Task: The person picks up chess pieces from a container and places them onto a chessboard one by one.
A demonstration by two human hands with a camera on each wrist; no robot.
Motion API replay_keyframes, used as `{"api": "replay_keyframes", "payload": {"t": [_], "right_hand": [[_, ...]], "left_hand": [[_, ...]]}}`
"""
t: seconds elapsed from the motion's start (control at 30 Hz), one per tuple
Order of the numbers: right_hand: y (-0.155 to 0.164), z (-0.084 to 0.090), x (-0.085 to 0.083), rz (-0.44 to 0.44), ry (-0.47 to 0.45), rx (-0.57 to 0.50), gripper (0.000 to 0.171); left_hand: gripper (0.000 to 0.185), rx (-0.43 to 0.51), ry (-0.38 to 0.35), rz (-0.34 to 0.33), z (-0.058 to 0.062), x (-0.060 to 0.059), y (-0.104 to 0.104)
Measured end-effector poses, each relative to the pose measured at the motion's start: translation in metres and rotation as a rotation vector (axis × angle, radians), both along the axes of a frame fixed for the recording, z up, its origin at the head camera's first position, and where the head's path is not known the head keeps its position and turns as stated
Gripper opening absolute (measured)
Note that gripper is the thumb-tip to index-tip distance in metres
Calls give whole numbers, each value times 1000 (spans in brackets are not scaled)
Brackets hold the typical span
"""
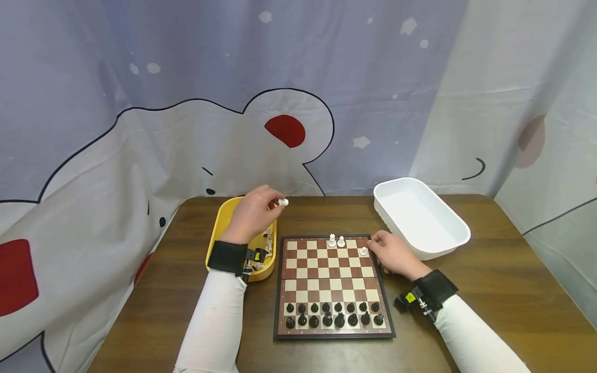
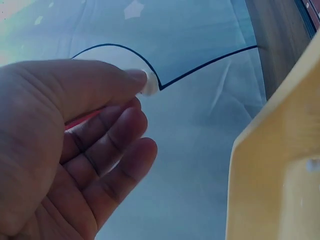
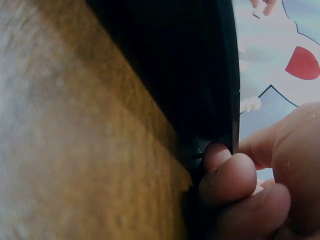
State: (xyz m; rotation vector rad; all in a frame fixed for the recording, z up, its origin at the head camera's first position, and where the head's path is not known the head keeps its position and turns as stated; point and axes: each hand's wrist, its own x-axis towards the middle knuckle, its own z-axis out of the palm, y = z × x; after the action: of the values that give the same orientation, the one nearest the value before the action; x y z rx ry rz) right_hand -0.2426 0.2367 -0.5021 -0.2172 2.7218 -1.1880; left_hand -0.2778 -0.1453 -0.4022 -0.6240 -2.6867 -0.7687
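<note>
A chessboard (image 1: 328,280) lies on the wooden table, black pieces (image 1: 333,315) filling its two near rows. Three white pieces (image 1: 337,241) stand at its far edge. My left hand (image 1: 254,212) hovers above the yellow tray (image 1: 223,223) and pinches a white chess piece (image 1: 283,202) between thumb and fingertip; the same white chess piece (image 2: 149,83) shows in the left wrist view. My right hand (image 1: 394,254) rests at the board's far right corner, fingers curled against the board's edge (image 3: 227,100), beside a white piece (image 1: 363,251).
A white empty tub (image 1: 420,217) stands at the far right of the table. The yellow tray holds several more pieces (image 1: 263,248). A patterned cloth (image 1: 186,103) hangs behind the table. Bare wood (image 1: 503,290) lies right of the board.
</note>
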Motion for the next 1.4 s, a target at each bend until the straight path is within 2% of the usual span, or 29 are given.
{"api": "replay_keyframes", "payload": {"t": [0.27,0.53,0.9,1.13,1.4], "right_hand": [[-1,-1,-1,-7,-13,2,30],[0,-3,-2,-5,-2,9,30],[0,-3,-1,-8,0,16,28],[-6,-3,-1,0,-7,8,28],[-9,-3,-2,14,8,23,28]], "left_hand": [[21,-7,34,-67,2,3,11],[21,-75,108,-144,-5,4,33],[19,-156,106,-233,-12,15,68],[17,-183,148,-286,-19,20,79],[17,-219,135,-310,-26,24,93]]}}
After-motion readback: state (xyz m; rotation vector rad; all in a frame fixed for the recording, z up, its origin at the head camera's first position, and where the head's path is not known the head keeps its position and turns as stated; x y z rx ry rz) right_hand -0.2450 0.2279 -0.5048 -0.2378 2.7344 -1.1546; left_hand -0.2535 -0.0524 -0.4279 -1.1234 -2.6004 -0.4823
